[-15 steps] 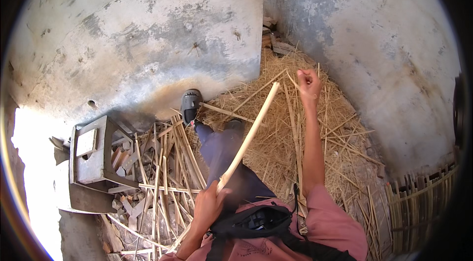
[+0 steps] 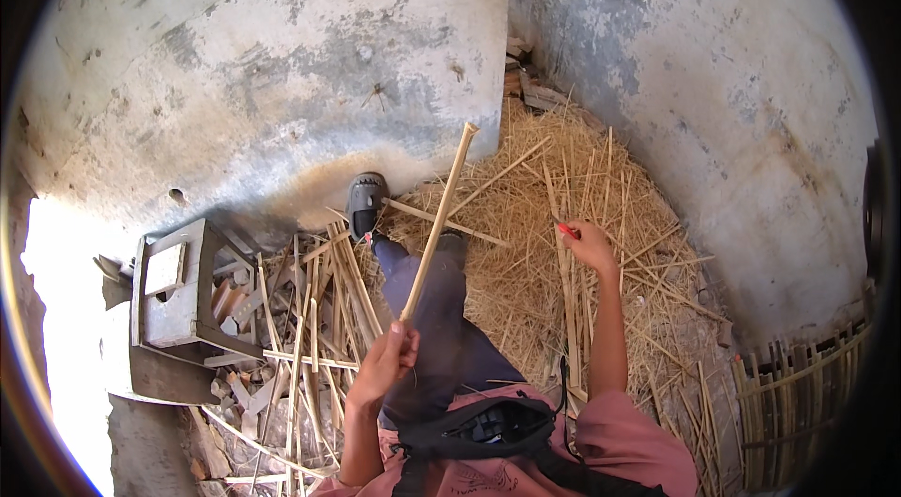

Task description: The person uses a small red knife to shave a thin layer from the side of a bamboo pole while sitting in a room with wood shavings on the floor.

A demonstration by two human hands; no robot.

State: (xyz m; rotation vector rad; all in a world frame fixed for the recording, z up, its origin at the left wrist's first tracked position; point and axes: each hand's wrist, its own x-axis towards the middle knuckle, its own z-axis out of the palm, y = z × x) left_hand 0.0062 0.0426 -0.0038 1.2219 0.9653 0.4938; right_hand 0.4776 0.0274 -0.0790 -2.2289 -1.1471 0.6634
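Observation:
My left hand [image 2: 387,361] is closed around the lower end of a pale bamboo stick [image 2: 439,215]. The stick slants up and away over my outstretched leg [image 2: 436,309], and its split top ends near the wall. My right hand [image 2: 591,245] is stretched out over a pile of straw and thin bamboo strips [image 2: 563,206]. Its fingers are curled and pinch a small red item [image 2: 567,230] that is too small to identify. A grey shoe [image 2: 367,201] on my foot rests against the base of the wall.
A small grey wooden stool [image 2: 174,290] lies tipped at the left among wood scraps. Split bamboo strips [image 2: 319,309] are heaped between it and my leg. Stained plaster walls [image 2: 282,75] close the corner. A woven bamboo panel [image 2: 798,389] stands at lower right. A black bag [image 2: 488,427] sits on my lap.
My right hand has dropped from a raised position down toward the straw. The top of the bamboo stick has swung to the left, and my left hand has shifted slightly with it.

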